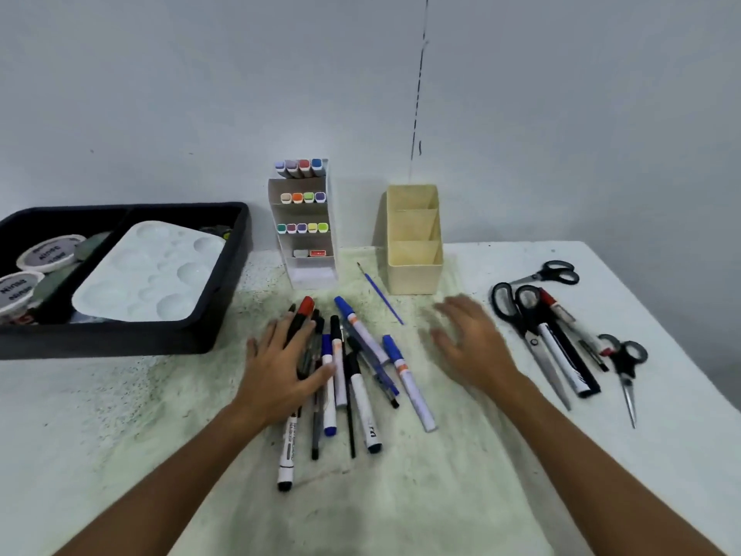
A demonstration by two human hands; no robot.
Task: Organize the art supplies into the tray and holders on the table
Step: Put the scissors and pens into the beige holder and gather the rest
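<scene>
Your left grip [280, 363] lies flat, fingers straight, on the marker pile [353, 371], while your right grip [469, 339], blurred and spread empty, hovers just beside it.

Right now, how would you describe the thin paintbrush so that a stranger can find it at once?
Find the beige holder standing at the back of the table. Just left of its base, the paintbrush lies slanted on the table, alone. It is far thinner than the markers piled nearer the person, with a blue handle and no cap.
</scene>
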